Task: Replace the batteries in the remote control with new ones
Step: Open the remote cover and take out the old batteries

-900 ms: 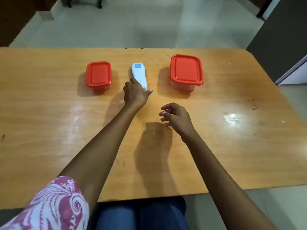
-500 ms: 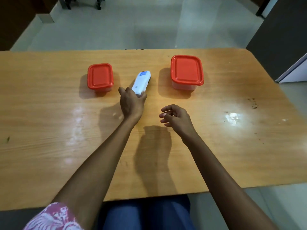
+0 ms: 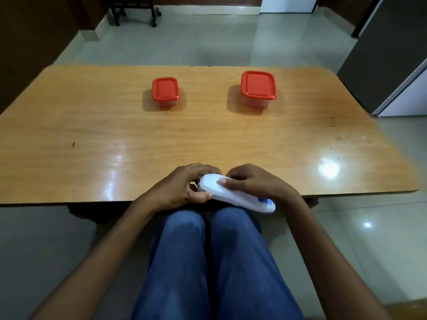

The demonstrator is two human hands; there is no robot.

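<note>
Both grips are clamping the white remote control (image 3: 233,195) at the desk's (image 3: 92,135) near edge — left hand (image 3: 178,189) wrapping its left end, right hand (image 3: 256,183) pressing a thumb on top. Two red-lidded containers — small (image 3: 165,91), larger (image 3: 258,87) — are sitting far back.

The wooden surface (image 3: 115,139) is showing a glossy, reflective varnish. The remote (image 3: 231,195) is looking like smooth white plastic, and the 2 container lids (image 3: 165,88) (image 3: 258,84) at 12 o'clock like glossy red plastic.
</note>
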